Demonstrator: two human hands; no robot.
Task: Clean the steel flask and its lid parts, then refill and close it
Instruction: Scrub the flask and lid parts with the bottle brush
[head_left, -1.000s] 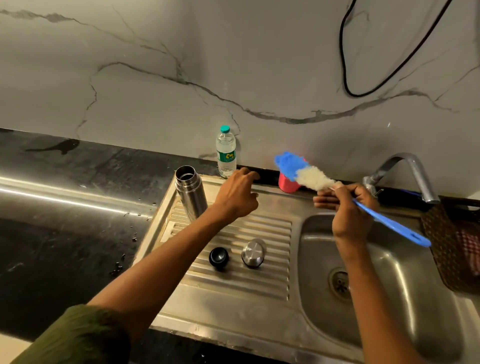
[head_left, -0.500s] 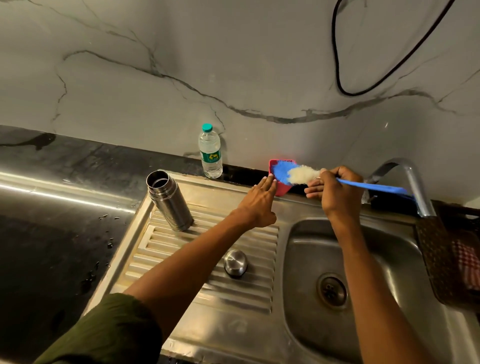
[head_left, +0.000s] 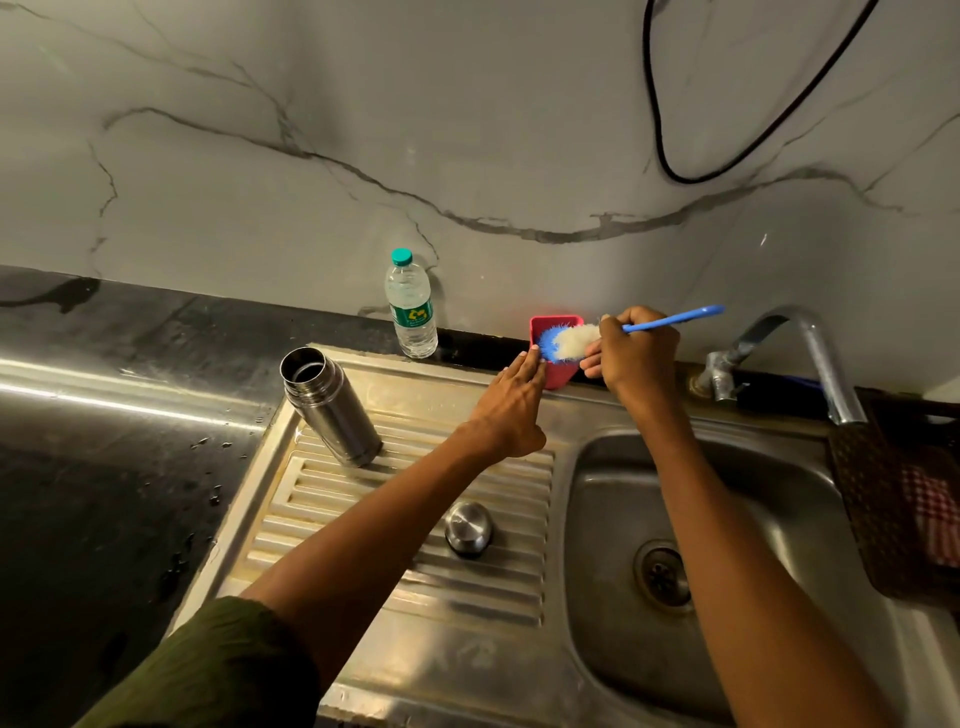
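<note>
Both hands at red container (head_left: 558, 371)

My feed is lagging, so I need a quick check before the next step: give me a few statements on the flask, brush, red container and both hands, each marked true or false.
1. The steel flask stands open on the drainboard. True.
2. The right hand holds the blue brush by its handle. True.
3. The brush head is inside the flask. False: it is at the red container by the wall.
4. The left hand grips the flask. False: its fingers lie straight against the red container.
5. The steel cap lies in the sink basin. False: it sits on the drainboard.
</note>
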